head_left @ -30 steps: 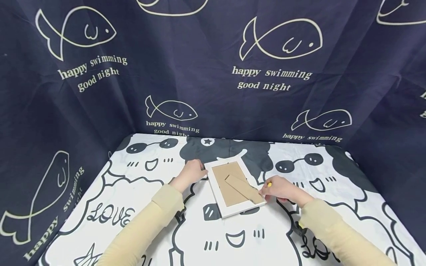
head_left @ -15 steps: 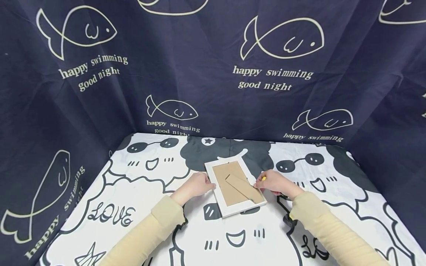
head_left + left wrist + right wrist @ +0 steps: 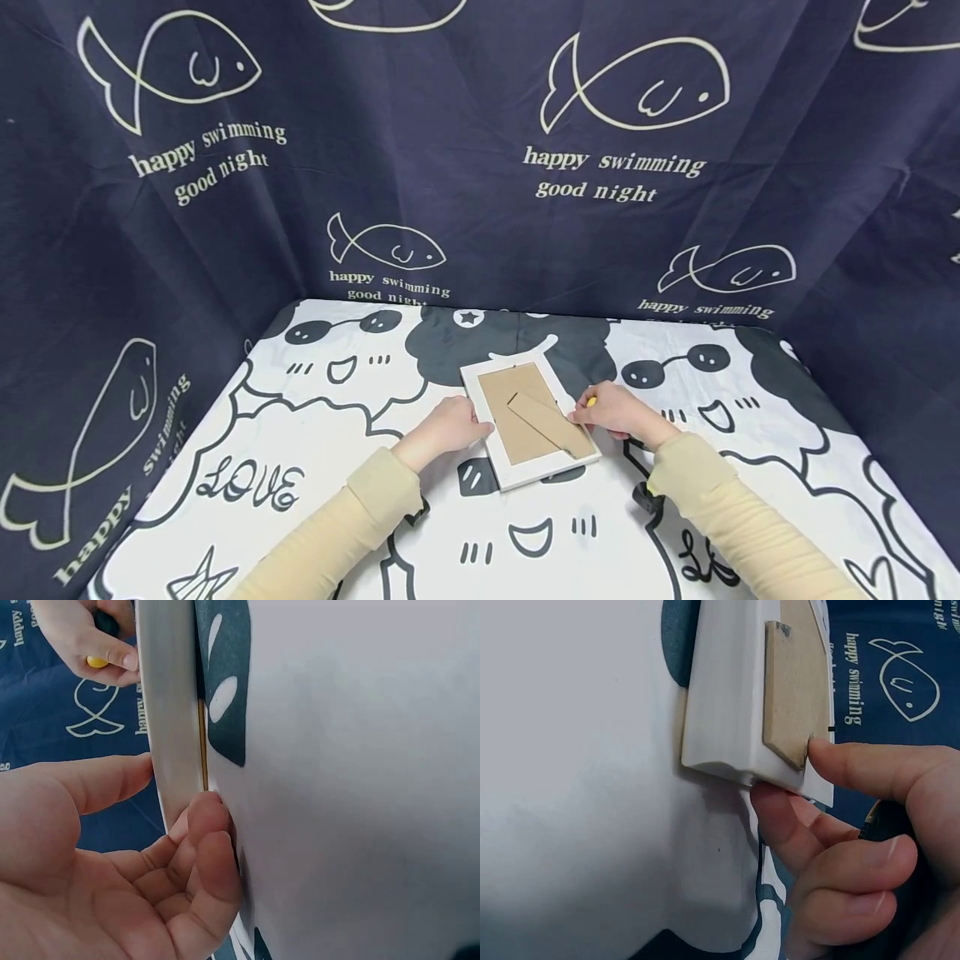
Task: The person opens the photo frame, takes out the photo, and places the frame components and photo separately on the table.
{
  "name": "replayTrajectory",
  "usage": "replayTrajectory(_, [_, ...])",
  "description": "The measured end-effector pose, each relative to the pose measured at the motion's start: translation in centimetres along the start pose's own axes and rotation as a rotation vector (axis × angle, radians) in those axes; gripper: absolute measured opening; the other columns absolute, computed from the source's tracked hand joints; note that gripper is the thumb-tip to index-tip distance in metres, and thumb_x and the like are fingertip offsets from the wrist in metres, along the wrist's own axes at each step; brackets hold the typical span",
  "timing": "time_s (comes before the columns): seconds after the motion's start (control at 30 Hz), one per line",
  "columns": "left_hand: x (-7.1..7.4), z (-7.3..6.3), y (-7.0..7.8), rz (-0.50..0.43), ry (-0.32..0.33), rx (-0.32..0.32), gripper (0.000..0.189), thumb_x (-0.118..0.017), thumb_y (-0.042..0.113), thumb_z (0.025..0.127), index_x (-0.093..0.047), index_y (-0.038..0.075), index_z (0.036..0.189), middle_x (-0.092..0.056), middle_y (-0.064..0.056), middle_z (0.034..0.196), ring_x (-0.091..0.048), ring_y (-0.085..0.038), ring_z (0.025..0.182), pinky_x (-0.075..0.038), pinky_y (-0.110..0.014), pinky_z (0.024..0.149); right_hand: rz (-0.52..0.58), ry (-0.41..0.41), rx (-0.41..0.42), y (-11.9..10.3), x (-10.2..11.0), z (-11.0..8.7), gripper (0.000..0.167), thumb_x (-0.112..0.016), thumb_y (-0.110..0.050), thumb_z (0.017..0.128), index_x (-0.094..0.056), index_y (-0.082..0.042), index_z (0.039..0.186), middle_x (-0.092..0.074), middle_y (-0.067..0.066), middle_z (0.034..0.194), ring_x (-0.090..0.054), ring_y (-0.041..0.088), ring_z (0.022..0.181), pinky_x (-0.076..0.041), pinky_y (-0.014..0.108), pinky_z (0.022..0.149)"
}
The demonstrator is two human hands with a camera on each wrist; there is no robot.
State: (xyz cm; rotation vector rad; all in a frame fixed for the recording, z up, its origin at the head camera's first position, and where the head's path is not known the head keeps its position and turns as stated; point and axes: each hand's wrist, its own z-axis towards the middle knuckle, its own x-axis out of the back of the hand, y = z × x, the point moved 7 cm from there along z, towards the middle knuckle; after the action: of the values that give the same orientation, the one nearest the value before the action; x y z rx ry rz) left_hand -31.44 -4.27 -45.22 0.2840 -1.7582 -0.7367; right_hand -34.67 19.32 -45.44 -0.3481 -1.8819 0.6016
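Observation:
Face down on the table lies a white picture frame (image 3: pixel 517 477), its brown backing board (image 3: pixel 516 442) and slanted stand leg (image 3: pixel 551 427) facing up. My left hand (image 3: pixel 450 427) pinches the frame's left edge, thumb on top and fingertips beneath in the left wrist view. At the lower right side, my right hand (image 3: pixel 615 412) pinches the edge near the foot of the leg. Tucked in that same hand is a tool with a yellow end (image 3: pixel 96 661) and a dark part (image 3: pixel 889 825); most of it is hidden, so its kind is unclear.
A white cloth (image 3: pixel 337 492) with black cartoon sheep and lettering covers the table. Behind and at both sides hangs a dark blue curtain (image 3: pixel 480 167) printed with fish and words. Dark wrist straps show at both sleeves.
My left hand has slid down the frame's left edge from its upper corner. My right hand has shifted slightly up and left along the right side. The frame has stayed in place.

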Motion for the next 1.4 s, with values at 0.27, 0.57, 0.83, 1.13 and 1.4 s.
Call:
replayTrajectory(0.27, [-0.1, 0.0, 0.1, 0.010, 0.000, 0.029, 0.037, -0.061, 0.028, 0.089, -0.048, 0.013, 0.057, -0.038, 0.006, 0.045, -0.035, -0.006, 0.040, -0.028, -0.018, 0.038, -0.020, 0.037, 0.015, -0.2, 0.1, -0.2, 0.018, -0.070, -0.026, 0.082, -0.063, -0.010, 0.079, -0.059, -0.003, 0.058, -0.030, 0.005, 0.033, -0.027, 0.018, 0.035])
replayTrajectory(0.57, [-0.3, 0.0, 0.3, 0.033, 0.015, 0.018, 0.036, -0.060, 0.028, 0.090, -0.054, 0.010, 0.059, -0.039, 0.005, 0.047, -0.034, -0.006, 0.041, -0.028, -0.018, 0.038, -0.050, 0.087, 0.003, -0.2, 0.3, -0.3, 0.018, -0.073, -0.027, 0.079, -0.066, -0.011, 0.075, -0.048, -0.004, 0.049, -0.034, 0.005, 0.034, -0.031, 0.018, 0.035])
replayTrajectory(0.83, [-0.1, 0.1, 0.2, 0.040, 0.002, 0.028, 0.029, -0.059, 0.027, 0.090, -0.061, 0.003, 0.074, -0.050, -0.001, 0.056, -0.044, -0.009, 0.046, -0.036, -0.020, 0.042, -0.062, 0.112, 0.008, -0.3, 0.2, -0.4, 0.018, -0.074, -0.027, 0.078, -0.068, -0.010, 0.076, -0.055, -0.003, 0.054, -0.037, 0.006, 0.036, -0.033, 0.018, 0.037])
replayTrajectory(1.13, [0.4, 0.7, -0.3, 0.060, -0.011, 0.033, 0.027, -0.058, 0.024, 0.090, -0.054, 0.009, 0.068, -0.046, 0.002, 0.052, -0.041, -0.009, 0.045, -0.034, -0.021, 0.042, -0.028, 0.157, -0.013, -0.9, 0.1, -1.2, 0.021, -0.076, -0.028, 0.075, -0.067, -0.010, 0.072, -0.055, -0.002, 0.054, -0.044, 0.009, 0.038, -0.039, 0.021, 0.038])
replayTrajectory(1.4, [1.2, 1.0, -0.2, 0.086, -0.008, 0.033, 0.020, -0.059, 0.018, 0.087, -0.056, 0.006, 0.072, -0.051, -0.001, 0.057, -0.047, -0.012, 0.048, -0.037, -0.022, 0.046, -0.034, 0.183, -0.012, -1.7, 0.1, -2.0, 0.026, -0.077, -0.030, 0.074, -0.065, -0.008, 0.071, -0.056, 0.001, 0.057, -0.048, 0.011, 0.042, -0.041, 0.023, 0.039])
